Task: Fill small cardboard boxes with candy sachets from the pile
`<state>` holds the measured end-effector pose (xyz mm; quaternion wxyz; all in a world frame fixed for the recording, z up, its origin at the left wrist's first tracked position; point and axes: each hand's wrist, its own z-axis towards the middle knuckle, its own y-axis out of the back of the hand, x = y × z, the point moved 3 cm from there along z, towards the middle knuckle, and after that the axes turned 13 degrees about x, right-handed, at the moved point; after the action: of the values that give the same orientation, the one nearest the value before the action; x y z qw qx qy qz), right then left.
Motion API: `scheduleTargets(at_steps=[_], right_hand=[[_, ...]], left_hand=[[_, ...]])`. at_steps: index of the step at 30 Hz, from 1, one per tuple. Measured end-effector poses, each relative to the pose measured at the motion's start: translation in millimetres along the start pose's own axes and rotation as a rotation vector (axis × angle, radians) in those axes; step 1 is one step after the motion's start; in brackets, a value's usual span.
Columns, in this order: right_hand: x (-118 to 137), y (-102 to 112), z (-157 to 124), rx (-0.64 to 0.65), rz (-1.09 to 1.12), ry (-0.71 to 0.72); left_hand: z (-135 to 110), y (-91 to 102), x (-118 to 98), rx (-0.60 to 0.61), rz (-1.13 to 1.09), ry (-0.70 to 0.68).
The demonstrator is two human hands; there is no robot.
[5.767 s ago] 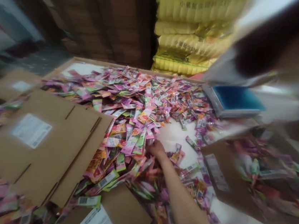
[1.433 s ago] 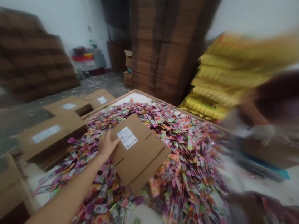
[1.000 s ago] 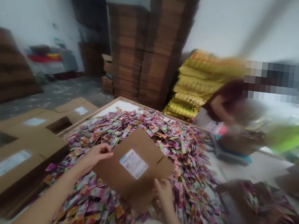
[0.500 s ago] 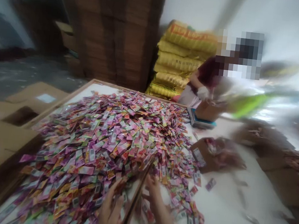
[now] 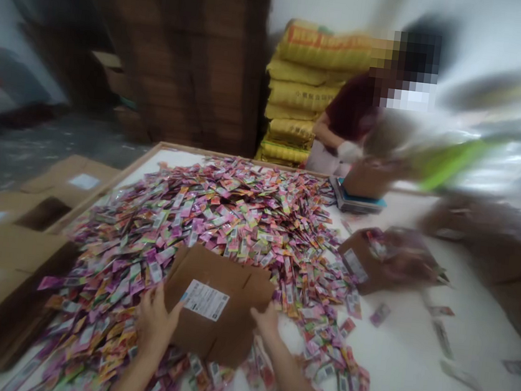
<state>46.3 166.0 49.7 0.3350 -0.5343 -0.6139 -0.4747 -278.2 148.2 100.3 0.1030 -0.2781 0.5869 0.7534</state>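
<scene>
A flattened cardboard box with a white printed label is tilted over the near part of the packet heap, its label side towards me. My left hand holds its left edge, the thumb lying on the front face close to the label. At the right edge, my right hand grips the cardboard with bent fingers; the fingertips behind it are hidden. Under and around the box spreads a large heap of small pink, purple and orange packets.
More flattened boxes are stacked at the left. To the right stands an open carton of packets. A person in a dark red top handles another carton on a scale. Yellow sacks are piled behind.
The flattened box, edge-on between my hands before, has turned so its labelled face shows. My left hand has moved left, widening the distance between my hands. The view has shifted slightly.
</scene>
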Motion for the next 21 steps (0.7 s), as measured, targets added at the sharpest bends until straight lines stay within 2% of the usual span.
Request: scheduleTargets(at_steps=[4, 6, 9, 12, 14, 16, 18, 19, 21], right_hand=[[10, 7, -6, -0.038, -0.037, 0.011], [25, 12, -20, -0.025, -0.024, 0.068], [51, 28, -50, 0.036, 0.012, 0.169], [70, 55, -77, 0.232, 0.073, 0.337], [74, 82, -88, 0.265, 0.107, 0.407], [73, 115, -92, 0.099, 0.148, 0.354], [70, 146, -95, -0.100, 0.218, 0.225], [69, 158, -97, -0.160, 0.259, 0.163], [68, 176, -102, -0.163, 0.344, 0.104]], left_hand=[[8, -6.4, 4, 0.115, -0.191, 0.015], [11, -1.4, 3, 0.091, -0.222, 0.077], [12, 20.0, -3, 0.023, -0.388, 0.213], [5, 53.6, -22, 0.029, -0.620, 0.272], [-11, 72.8, -44, 0.088, -0.719, 0.290], [-36, 79.3, -70, 0.232, -0.804, 0.257], [-68, 71.1, -96, 0.425, -0.842, 0.152], [-86, 63.3, -107, 0.489, -0.848, 0.099], [-119, 44.9, -122, 0.522, -0.865, 0.072]])
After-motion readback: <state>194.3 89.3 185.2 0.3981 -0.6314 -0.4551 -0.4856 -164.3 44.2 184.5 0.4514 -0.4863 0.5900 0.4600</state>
